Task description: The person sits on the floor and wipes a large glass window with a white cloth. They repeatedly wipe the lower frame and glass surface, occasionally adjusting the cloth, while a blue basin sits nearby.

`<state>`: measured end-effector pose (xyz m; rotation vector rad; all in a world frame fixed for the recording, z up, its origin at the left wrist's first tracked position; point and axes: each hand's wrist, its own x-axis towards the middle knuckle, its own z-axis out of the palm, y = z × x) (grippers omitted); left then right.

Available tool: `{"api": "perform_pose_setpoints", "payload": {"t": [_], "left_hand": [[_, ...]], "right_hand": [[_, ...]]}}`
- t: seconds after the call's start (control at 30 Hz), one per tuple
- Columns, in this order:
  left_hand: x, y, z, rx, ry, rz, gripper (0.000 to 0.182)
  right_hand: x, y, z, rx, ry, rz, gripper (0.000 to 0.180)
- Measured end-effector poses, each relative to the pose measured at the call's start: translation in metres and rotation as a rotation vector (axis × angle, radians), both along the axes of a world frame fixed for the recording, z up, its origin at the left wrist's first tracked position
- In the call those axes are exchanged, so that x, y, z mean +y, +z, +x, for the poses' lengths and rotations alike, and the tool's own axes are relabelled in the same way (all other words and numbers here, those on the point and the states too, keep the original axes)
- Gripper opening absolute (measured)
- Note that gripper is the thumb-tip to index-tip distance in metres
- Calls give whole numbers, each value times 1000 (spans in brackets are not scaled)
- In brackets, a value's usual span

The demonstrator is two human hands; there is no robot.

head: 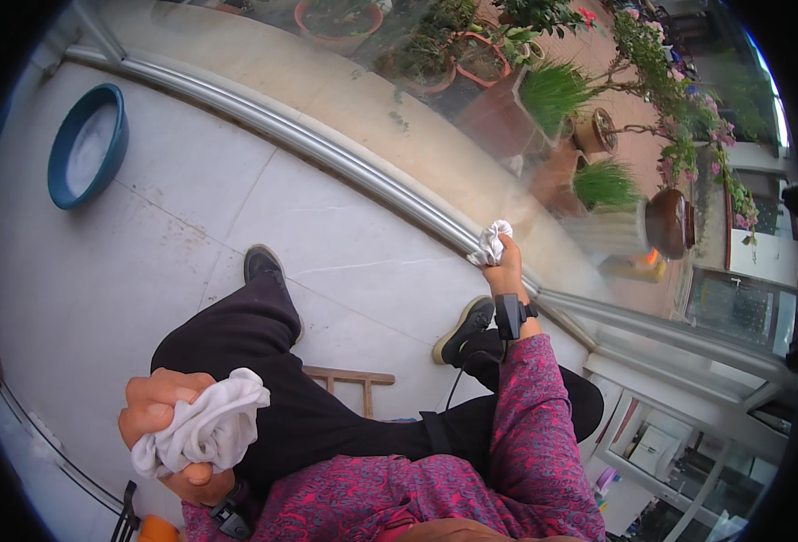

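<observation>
My left hand (162, 406) is closed around a bunched white cloth (202, 427), held above my bent left leg at the lower left. Out to the upper right, my right hand (505, 264) grips a smaller crumpled white cloth (491, 242) at the glass, just over the silver metal bottom rail (372, 173) of the window. Whether that cloth presses on the glass or on the rail, I cannot tell. A blue plastic basin (122, 146) with whitish, foamy water stands on the tiled floor at the upper left.
A wooden stool frame (368, 389) shows between my legs. My dark shoes (263, 263) rest on the pale floor tiles (345, 237). Behind the glass are potted plants (555, 95) and a brown glazed jar (669, 223). An orange object (158, 528) lies at the lower left edge.
</observation>
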<state>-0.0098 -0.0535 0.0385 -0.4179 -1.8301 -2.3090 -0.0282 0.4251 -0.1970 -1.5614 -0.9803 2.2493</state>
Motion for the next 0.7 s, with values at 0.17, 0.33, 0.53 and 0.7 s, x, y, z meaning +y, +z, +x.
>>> {"api": "perform_pose_setpoints", "payload": {"t": [0.17,0.33,0.53,0.7], "left_hand": [[6,-3,-4,9,-14,4,52],[2,-4,-8,-41,-118,96,54],[17,0,-7,-84,99,116,47],[18,1,-11,-94,123,184,41]], "right_hand": [[-40,-33,-75,110,-273,-325,24],[-137,-93,-168,411,12,-700,33],[-188,-135,-210,164,-64,-770,19],[-97,-161,-112,320,-136,-700,14]]}}
